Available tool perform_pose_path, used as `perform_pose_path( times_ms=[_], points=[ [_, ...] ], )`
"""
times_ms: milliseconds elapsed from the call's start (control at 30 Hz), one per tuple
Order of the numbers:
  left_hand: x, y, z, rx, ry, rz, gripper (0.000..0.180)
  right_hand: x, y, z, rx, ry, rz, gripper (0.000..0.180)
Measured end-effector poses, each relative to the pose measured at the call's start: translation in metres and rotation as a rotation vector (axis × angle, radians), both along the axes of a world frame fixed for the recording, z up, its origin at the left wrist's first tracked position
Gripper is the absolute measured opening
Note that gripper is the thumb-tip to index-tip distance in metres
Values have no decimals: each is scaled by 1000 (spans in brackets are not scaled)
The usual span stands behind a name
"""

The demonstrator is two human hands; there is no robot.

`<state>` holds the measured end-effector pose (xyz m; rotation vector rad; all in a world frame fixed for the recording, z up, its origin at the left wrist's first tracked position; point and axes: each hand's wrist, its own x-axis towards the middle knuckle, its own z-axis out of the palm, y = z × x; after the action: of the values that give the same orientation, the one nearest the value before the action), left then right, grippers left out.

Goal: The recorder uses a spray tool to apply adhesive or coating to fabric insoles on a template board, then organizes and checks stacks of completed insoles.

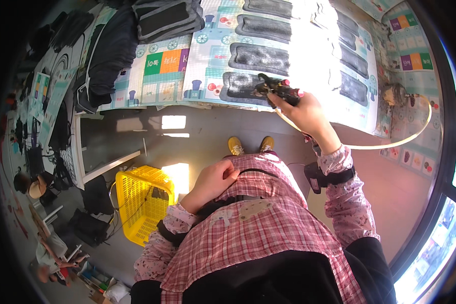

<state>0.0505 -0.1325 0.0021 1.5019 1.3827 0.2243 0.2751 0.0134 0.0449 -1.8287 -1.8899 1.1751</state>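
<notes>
My right hand (306,115) is wrapped round a dark spray gun (281,91) with red parts, held over the near edge of the table. A pale hose (380,147) runs from it off to the right. Below its nozzle lies a dark rectangular fabric piece (242,87) with whitish patches. More such dark pieces (258,57) lie in rows beyond it, partly lost in a strip of glaring sunlight. At my waist, my left hand (215,178) is closed against the checked apron (248,218), beside a black cord; anything inside its fingers is hidden.
Dark pieces are stacked (169,20) at the table's far left, beside a heap of black fabric (111,55). A yellow plastic basket (137,202) stands on the floor to my left. Patterned sheets (162,86) cover the table. Other people are at the far left.
</notes>
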Motion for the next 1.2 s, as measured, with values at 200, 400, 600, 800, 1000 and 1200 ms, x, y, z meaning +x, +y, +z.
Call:
perform_pose_path(
  times_ms=[200,400,600,800,1000,1200],
  points=[
    [2,3,2,-18,-3,-14,24,-15,4,-8,-23,-18,-11,37],
    [1,4,2,23,-12,-25,24,15,-20,-21,55,-49,12,43],
    [-5,5,0,6,-16,-11,23,71,-35,9,-12,-78,-234,31],
    [0,8,-2,18,-16,-36,23,40,-21,2,-73,-98,-311,39],
    [-2,6,1,45,-16,-46,23,41,-30,-6,78,36,-89,33],
    [0,8,-1,-3,-4,-26,23,71,-32,6,-78,-77,-344,32]
  ],
)
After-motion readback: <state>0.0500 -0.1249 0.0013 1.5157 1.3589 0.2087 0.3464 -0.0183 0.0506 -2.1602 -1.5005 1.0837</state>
